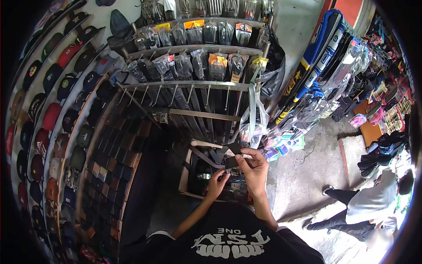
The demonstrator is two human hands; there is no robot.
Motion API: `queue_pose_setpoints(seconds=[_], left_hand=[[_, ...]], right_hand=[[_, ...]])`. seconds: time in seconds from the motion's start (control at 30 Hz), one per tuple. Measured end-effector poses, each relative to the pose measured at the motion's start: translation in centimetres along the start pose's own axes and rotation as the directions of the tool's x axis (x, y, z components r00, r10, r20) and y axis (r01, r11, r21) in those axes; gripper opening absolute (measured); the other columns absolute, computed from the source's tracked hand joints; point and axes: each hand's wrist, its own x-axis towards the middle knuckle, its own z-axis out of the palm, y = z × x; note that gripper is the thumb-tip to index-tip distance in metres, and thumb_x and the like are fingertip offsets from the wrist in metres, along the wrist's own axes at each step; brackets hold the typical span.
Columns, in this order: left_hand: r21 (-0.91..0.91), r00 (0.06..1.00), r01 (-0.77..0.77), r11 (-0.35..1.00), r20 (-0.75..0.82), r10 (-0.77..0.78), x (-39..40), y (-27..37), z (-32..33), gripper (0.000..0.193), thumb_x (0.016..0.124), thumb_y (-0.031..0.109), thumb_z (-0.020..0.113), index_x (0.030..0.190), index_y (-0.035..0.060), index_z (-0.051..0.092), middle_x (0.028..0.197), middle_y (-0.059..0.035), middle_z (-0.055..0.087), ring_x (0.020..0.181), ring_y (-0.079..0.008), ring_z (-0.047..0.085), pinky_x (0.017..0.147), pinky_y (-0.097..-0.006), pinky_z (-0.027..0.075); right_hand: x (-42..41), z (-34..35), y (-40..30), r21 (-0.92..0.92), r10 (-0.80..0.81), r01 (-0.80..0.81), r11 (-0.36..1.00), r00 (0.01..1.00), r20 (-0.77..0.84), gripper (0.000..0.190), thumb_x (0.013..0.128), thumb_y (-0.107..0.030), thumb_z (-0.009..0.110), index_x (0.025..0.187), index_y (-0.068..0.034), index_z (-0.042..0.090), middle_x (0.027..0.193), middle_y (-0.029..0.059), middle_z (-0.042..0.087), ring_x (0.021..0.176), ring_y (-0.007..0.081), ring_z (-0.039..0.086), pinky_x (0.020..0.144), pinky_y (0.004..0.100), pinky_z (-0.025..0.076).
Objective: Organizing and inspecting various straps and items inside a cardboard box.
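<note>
My right hand (255, 170) pinches a dark strap between thumb and fingers. One flat dark piece of the strap (231, 162) shows beside the thumb, and another dark end stands just above it. Lower and to the left, my left hand (217, 185) has its fingertips at the strap's lower part, where a small metal piece, perhaps a buckle, is partly hidden. A grey band (206, 158) curves down toward these fingertips; whether it joins the dark strap is unclear. Both hands are above an open box (185, 180) holding belts and a shiny metal buckle (204, 176).
Ahead stands a metal rack (191, 84) with hooks and bagged belts. Wallets (113, 168) and shelves of caps (43, 142) line the left. Scarves (308, 62) and bagged goods hang at right. A person (371, 198) walks on the pavement at lower right.
</note>
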Motion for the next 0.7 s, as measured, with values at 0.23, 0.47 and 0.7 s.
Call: queue_pose_setpoints(seconds=[0.23,0.47,0.7], left_hand=[[-0.383,0.955,0.285,0.879,0.031,-0.296,-1.1,1.2,-2.6,0.025,0.096,0.023,0.057,0.102,-0.0001,0.063,0.096,-0.0053,0.068,0.089,-0.0101,0.062,0.074,-0.0226,0.045],[-0.575,0.904,0.392,0.719,0.096,-0.416,-0.5,6.2,-5.2,0.026,0.097,0.027,0.056,0.102,0.0025,0.063,0.093,-0.0066,0.070,0.086,-0.0093,0.065,0.068,-0.0215,0.046],[-0.686,0.869,0.406,0.604,0.084,-0.488,-0.1,6.7,-5.3,0.029,0.097,0.030,0.052,0.104,0.0031,0.062,0.098,-0.0086,0.070,0.087,-0.0146,0.066,0.075,-0.0265,0.052]], right_hand=[[1.0,-0.4,0.4,0.055,0.001,-0.008,0.998,0.992,0.129,0.040,0.093,-0.009,0.060,0.129,0.005,0.048,0.116,0.0159,0.060,0.092,0.0146,0.063,0.075,0.0256,0.051],[-1.2,-4.5,10.2,-0.449,0.273,-0.067,0.891,0.869,0.412,0.050,0.092,-0.021,0.063,0.134,0.003,0.045,0.113,0.0174,0.063,0.096,0.0170,0.062,0.085,0.0290,0.048],[-4.0,-4.5,10.6,-0.591,0.435,-0.103,0.800,0.778,0.453,0.032,0.083,-0.021,0.072,0.104,0.002,0.061,0.083,0.0096,0.066,0.081,0.0141,0.063,0.075,0.0291,0.050]])
